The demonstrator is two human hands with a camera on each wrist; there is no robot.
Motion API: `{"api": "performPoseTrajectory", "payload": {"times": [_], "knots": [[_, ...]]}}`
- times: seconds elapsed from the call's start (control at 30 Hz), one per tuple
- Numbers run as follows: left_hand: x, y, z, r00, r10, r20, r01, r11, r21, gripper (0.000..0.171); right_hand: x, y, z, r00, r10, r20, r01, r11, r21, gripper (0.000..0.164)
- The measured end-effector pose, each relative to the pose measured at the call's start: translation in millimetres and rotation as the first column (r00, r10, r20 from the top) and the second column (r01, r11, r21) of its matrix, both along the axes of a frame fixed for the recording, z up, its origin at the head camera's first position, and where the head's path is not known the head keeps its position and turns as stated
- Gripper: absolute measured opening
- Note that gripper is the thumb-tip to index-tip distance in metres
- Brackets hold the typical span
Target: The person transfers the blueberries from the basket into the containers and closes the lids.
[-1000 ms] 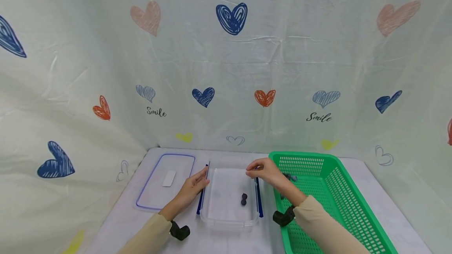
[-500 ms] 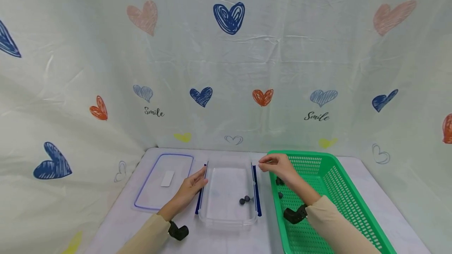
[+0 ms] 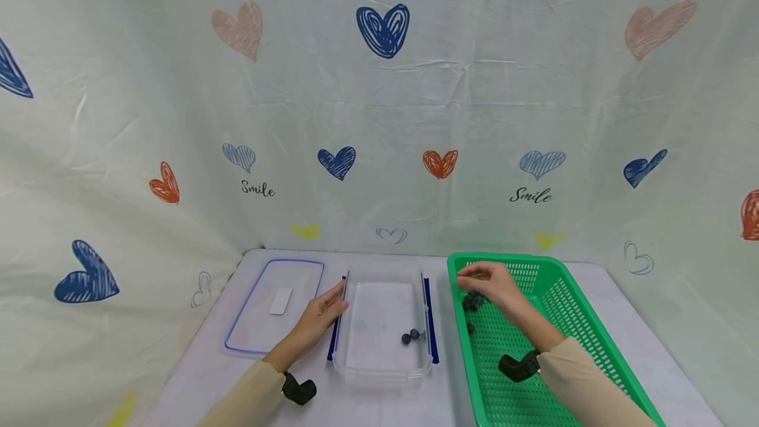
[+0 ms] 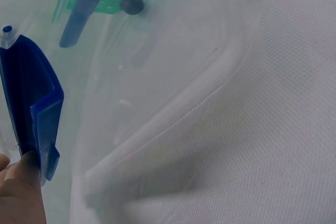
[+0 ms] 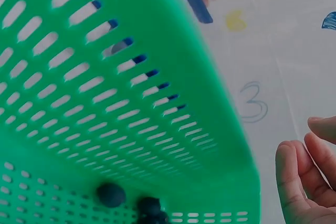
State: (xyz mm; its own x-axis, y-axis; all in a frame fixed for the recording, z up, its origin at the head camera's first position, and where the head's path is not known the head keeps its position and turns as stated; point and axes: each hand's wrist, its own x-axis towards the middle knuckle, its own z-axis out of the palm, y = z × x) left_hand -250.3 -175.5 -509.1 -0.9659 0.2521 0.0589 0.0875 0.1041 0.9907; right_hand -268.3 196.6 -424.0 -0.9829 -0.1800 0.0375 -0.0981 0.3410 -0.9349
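A clear plastic container [image 3: 379, 368] with blue side latches stands mid-table. Two small dark balls, like blueberries [image 3: 414, 334], lie close together by its right wall. My left hand [image 3: 320, 318] holds the container's left side; in the left wrist view the thumb [image 4: 26, 169] touches the lower end of a blue latch [image 4: 44, 98]. My right hand [image 3: 487, 280] hovers over the near-left part of a green basket's far end, fingers bent loosely, nothing visible between them. Beneath it, several similar dark balls [image 3: 473, 300] sit in the green basket [image 3: 534, 348] along its left wall.
Left of the container lies a clear lid [image 3: 255, 321] with a blue rim and a white label [image 3: 281, 300]. A white curtain [image 3: 391, 104] printed with hearts hangs behind the table. The basket's perforated wall rises beside the container's right latch [image 3: 431, 321].
My right hand has moved right, from above the container's right wall to over the basket. The two balls in the container have rolled slightly to new spots. The left hand keeps its place.
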Motion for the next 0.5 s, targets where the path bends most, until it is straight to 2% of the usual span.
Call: {"api": "performPoseTrajectory", "payload": {"times": [0.5], "knots": [[0.4, -0.6, 0.4, 1.0, 0.008, 0.009, -0.007, 1.0, -0.014, 0.057, 6.7, 23.6, -23.1, 0.998, 0.004, 0.058, -0.005, 1.0, 0.027, 0.032]]}}
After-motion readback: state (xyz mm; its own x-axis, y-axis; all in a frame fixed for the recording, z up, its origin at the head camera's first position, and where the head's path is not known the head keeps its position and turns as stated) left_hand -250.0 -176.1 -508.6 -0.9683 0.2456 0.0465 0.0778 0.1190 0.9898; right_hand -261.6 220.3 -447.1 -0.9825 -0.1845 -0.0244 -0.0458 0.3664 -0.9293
